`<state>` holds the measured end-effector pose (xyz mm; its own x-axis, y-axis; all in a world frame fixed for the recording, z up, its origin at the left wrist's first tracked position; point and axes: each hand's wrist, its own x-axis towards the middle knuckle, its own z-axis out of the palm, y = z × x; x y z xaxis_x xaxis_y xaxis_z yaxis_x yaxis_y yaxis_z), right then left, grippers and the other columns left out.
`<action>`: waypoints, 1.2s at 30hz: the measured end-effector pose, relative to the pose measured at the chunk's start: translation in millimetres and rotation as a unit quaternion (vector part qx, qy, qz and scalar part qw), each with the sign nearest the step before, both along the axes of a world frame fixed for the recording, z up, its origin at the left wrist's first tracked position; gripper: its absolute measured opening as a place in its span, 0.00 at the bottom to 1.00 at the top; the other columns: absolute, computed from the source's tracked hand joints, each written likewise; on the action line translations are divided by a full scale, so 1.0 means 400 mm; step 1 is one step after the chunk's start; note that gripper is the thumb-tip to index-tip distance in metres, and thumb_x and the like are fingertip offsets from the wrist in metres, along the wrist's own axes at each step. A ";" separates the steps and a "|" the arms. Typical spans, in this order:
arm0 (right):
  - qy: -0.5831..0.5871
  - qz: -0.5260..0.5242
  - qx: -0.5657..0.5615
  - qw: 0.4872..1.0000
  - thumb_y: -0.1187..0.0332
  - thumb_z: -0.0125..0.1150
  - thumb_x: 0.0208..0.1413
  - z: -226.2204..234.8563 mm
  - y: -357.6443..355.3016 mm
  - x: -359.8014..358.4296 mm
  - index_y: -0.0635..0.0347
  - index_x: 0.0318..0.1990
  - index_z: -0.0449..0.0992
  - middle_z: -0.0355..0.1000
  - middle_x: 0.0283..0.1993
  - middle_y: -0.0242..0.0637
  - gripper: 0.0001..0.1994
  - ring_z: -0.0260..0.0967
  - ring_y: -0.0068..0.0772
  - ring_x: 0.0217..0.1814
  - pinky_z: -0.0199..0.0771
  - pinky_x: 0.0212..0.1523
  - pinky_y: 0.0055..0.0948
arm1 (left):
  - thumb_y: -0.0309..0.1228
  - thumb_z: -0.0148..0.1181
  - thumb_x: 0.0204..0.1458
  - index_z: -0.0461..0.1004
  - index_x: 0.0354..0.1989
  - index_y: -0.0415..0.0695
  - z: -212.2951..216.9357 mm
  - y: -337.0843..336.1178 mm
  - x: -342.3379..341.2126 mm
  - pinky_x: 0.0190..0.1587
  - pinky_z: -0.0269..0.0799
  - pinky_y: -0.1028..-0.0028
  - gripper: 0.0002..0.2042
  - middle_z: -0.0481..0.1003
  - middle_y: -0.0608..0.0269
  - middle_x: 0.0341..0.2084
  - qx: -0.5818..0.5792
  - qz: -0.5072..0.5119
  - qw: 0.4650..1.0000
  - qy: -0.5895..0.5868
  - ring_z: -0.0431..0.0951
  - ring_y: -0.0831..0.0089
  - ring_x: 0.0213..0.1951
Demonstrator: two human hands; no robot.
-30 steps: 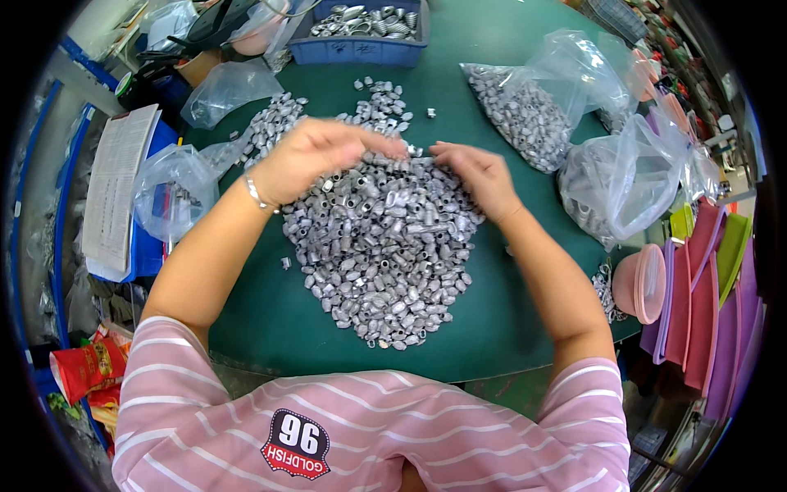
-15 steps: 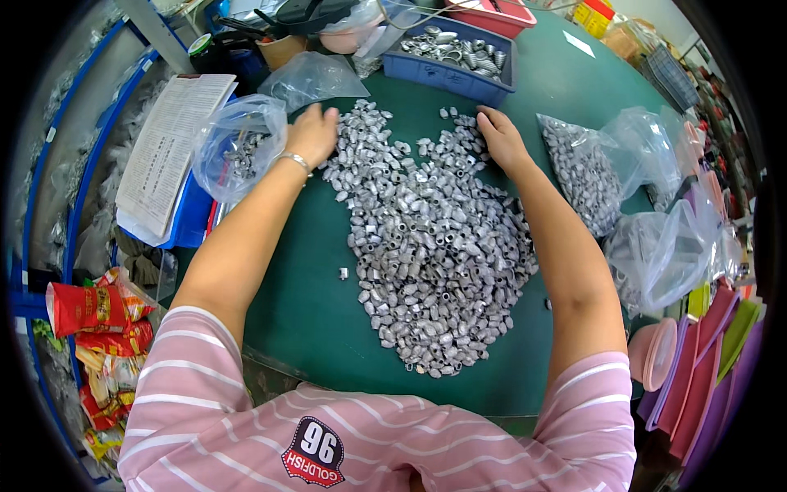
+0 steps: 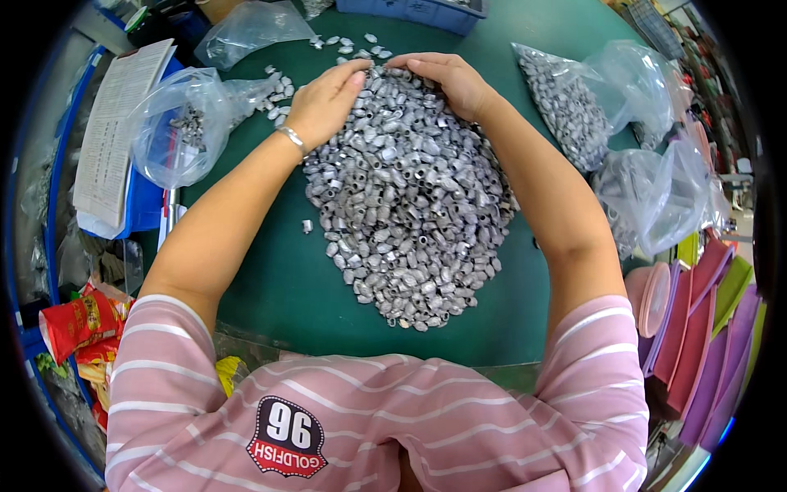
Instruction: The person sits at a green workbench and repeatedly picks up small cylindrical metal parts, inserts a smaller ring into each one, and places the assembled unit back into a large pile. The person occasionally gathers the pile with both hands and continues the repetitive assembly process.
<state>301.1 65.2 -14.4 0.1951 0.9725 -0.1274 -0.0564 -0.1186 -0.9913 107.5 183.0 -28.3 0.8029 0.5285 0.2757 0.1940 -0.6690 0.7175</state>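
Note:
A large heap of small silver metal pieces, barrel-shaped with holes through them, lies on the green tabletop. My left hand curves against the heap's far left edge, fingers stretched out towards the right. At the far right edge, my right hand is cupped with extended fingers, its tips close to those of the left. Neither hand grips a piece; both palms rest against the heap's side. Several stray pieces lie beyond and left of my left hand. One single piece sits apart, left of the heap.
To the left are an open transparent plastic bag with metal pieces and printed papers on a blue tray. A filled bag and a loose plastic bag lie right. A blue bin stands at the far edge.
Both hands have come together at the far side and moved inward, pressing the spread far pieces into a rounder heap. The whole view has shifted, cutting off the far bins.

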 end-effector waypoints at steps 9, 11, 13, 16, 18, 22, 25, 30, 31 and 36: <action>-0.034 0.044 0.081 0.995 0.67 0.50 0.60 0.058 -0.127 -0.093 0.65 0.47 0.75 0.73 0.47 0.36 0.14 0.68 0.25 0.50 0.64 0.54 0.23 | 0.39 0.41 0.62 0.69 0.52 0.37 0.063 -0.080 -0.033 0.57 0.58 0.74 0.19 0.71 0.61 0.48 -0.385 -0.101 0.910 -0.116 0.66 0.74 0.52; -0.088 0.074 0.127 0.985 0.72 0.52 0.58 0.078 -0.163 -0.111 0.63 0.45 0.76 0.74 0.46 0.32 0.11 0.67 0.23 0.49 0.63 0.54 0.24 | 0.39 0.41 0.62 0.69 0.51 0.36 0.077 -0.106 -0.042 0.57 0.58 0.74 0.19 0.71 0.61 0.47 -0.388 -0.118 0.907 -0.115 0.67 0.74 0.51; -0.156 0.082 0.177 0.968 0.72 0.51 0.58 0.088 -0.205 -0.127 0.63 0.44 0.76 0.72 0.49 0.34 0.10 0.66 0.28 0.53 0.62 0.56 0.27 | 0.38 0.42 0.62 0.70 0.51 0.37 0.089 -0.133 -0.052 0.56 0.60 0.74 0.18 0.72 0.60 0.45 -0.394 -0.132 0.901 -0.129 0.69 0.73 0.50; -0.299 0.019 0.225 0.927 0.72 0.58 0.52 0.107 -0.286 -0.128 0.61 0.39 0.76 0.72 0.46 0.37 0.08 0.67 0.37 0.52 0.63 0.55 0.33 | 0.37 0.44 0.61 0.72 0.48 0.37 0.100 -0.174 -0.065 0.54 0.62 0.74 0.17 0.74 0.60 0.44 -0.321 -0.170 0.926 -0.106 0.71 0.73 0.48; -0.383 0.016 0.220 0.897 0.72 0.62 0.47 0.133 -0.345 -0.134 0.60 0.36 0.76 0.71 0.43 0.37 0.08 0.67 0.38 0.48 0.63 0.52 0.35 | 0.35 0.46 0.61 0.74 0.44 0.38 0.105 -0.208 -0.074 0.53 0.64 0.73 0.15 0.76 0.60 0.42 -0.261 -0.177 0.943 -0.107 0.72 0.73 0.47; -0.493 0.022 0.136 0.859 0.72 0.68 0.37 0.147 -0.424 -0.177 0.58 0.30 0.75 0.68 0.37 0.35 0.10 0.64 0.40 0.41 0.61 0.45 0.36 | 0.32 0.49 0.58 0.75 0.44 0.40 0.087 -0.230 -0.082 0.56 0.63 0.67 0.12 0.75 0.57 0.44 -0.149 -0.196 0.959 -0.138 0.71 0.62 0.52; -0.548 -0.016 0.134 0.825 0.75 0.67 0.35 0.137 -0.441 -0.199 0.58 0.31 0.75 0.68 0.38 0.36 0.11 0.64 0.41 0.41 0.63 0.44 0.34 | 0.31 0.46 0.59 0.73 0.47 0.38 0.104 -0.241 -0.098 0.60 0.57 0.67 0.14 0.73 0.57 0.48 -0.143 -0.202 0.962 -0.115 0.67 0.64 0.56; -0.352 -0.170 0.145 0.909 0.81 0.64 0.39 0.110 -0.496 -0.219 0.62 0.34 0.77 0.68 0.37 0.36 0.11 0.65 0.31 0.37 0.66 0.37 0.24 | 0.30 0.50 0.56 0.74 0.41 0.39 0.053 -0.139 -0.132 0.55 0.63 0.67 0.10 0.73 0.53 0.45 0.038 0.126 0.972 -0.196 0.71 0.59 0.51; -0.279 -0.198 0.144 0.929 0.81 0.64 0.41 0.107 -0.507 -0.228 0.63 0.35 0.76 0.68 0.37 0.35 0.10 0.65 0.29 0.37 0.66 0.37 0.23 | 0.30 0.50 0.56 0.73 0.43 0.39 0.030 -0.096 -0.149 0.54 0.63 0.67 0.11 0.72 0.52 0.46 0.053 0.174 0.968 -0.172 0.71 0.58 0.50; 0.082 -0.316 0.130 0.936 0.78 0.58 0.53 0.084 -0.578 -0.253 0.68 0.42 0.73 0.71 0.38 0.36 0.09 0.69 0.23 0.35 0.71 0.36 0.21 | 0.37 0.47 0.57 0.68 0.49 0.35 -0.020 0.015 -0.194 0.55 0.62 0.64 0.18 0.69 0.45 0.48 0.068 0.211 0.975 -0.025 0.69 0.50 0.51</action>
